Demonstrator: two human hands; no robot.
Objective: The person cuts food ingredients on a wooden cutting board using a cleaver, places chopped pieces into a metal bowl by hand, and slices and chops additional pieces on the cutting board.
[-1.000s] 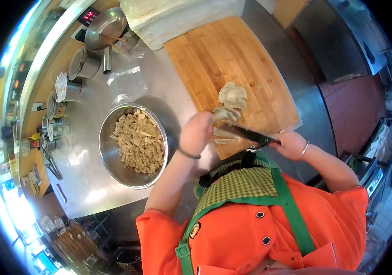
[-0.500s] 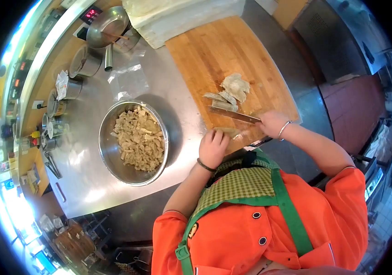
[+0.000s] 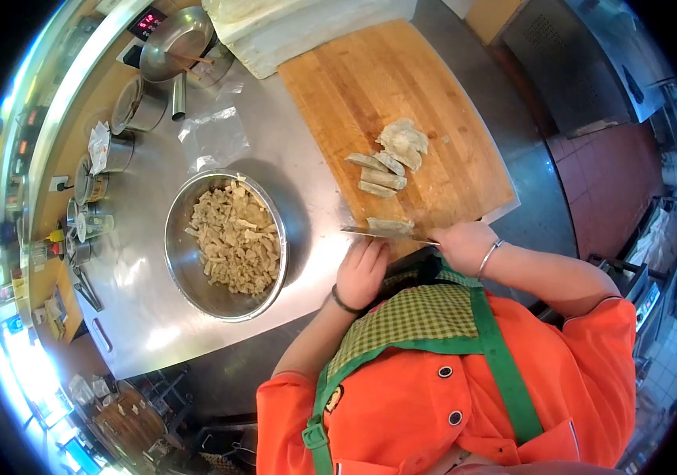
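Note:
My right hand (image 3: 465,247) is closed around the handle of a kitchen knife (image 3: 382,233), its blade pointing left across the near end of the wooden cutting board (image 3: 346,75). Just beyond the blade lies a pale strip of food (image 3: 392,224). My left hand (image 3: 362,273) is at the board's front left corner, close to the blade, with fingers curled down; whatever lies under them is hidden. Farther up the board are several greyish cut strips (image 3: 378,176) and a flat, pale, uneven piece (image 3: 403,144).
A large steel bowl (image 3: 184,281) of chopped pale-brown pieces (image 3: 235,245) stands left of the board on the steel table (image 3: 148,317). Behind it lies a clear plastic bag (image 3: 216,138). Pots (image 3: 140,107) and a pan (image 3: 176,43) line the far left; a white box (image 3: 299,36) borders the board.
The knife has come toward me, from beside the cut strips to the board's near end. The strips now lie spread slightly apart. My left hand has drawn back a little.

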